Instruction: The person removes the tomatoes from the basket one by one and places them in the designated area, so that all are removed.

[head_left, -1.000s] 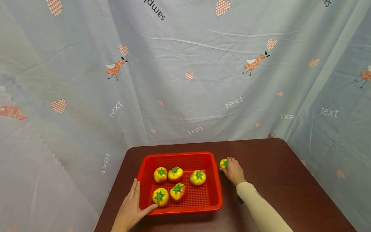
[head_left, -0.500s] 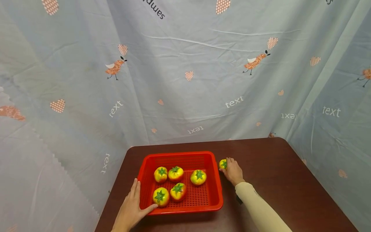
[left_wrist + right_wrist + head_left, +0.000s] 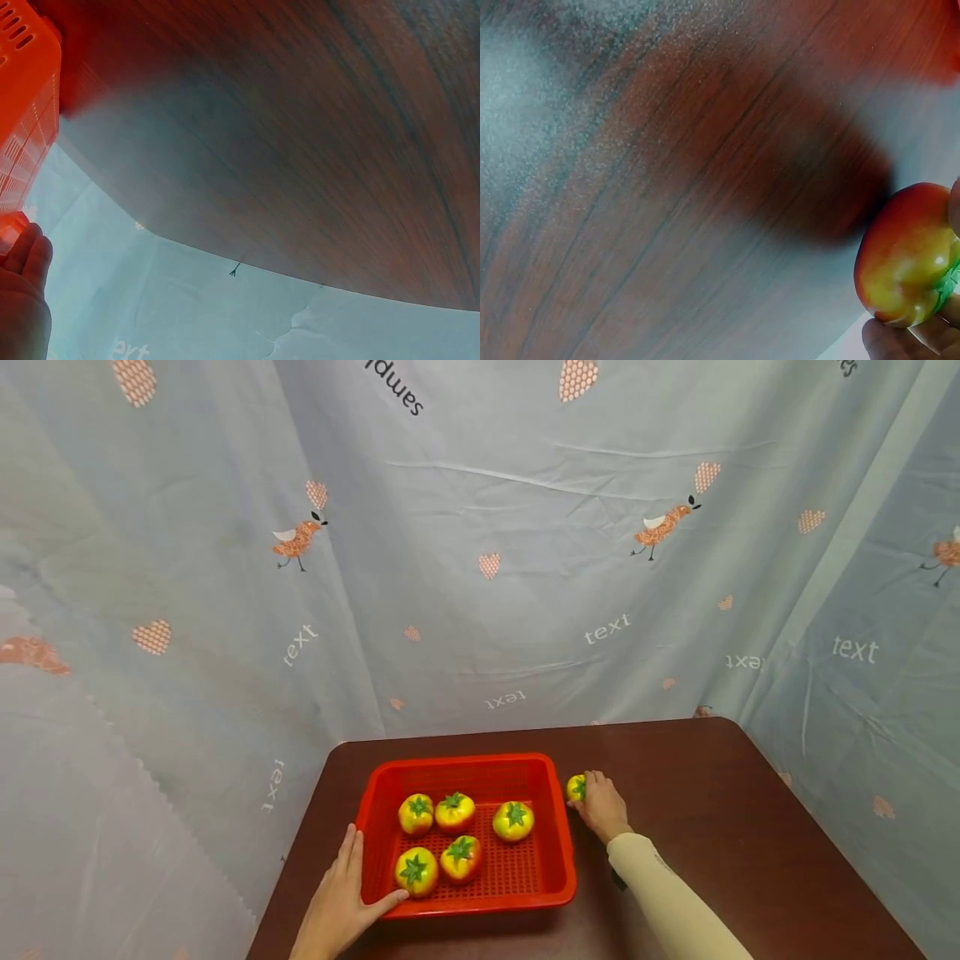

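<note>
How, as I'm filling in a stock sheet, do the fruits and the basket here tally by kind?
Fruits: 6 (5 in the basket, 1 in the right hand)
Basket: 1
Total: 7

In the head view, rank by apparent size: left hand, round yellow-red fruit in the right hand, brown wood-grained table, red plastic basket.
1. Brown wood-grained table
2. Red plastic basket
3. Left hand
4. Round yellow-red fruit, partly covered by the right hand
</note>
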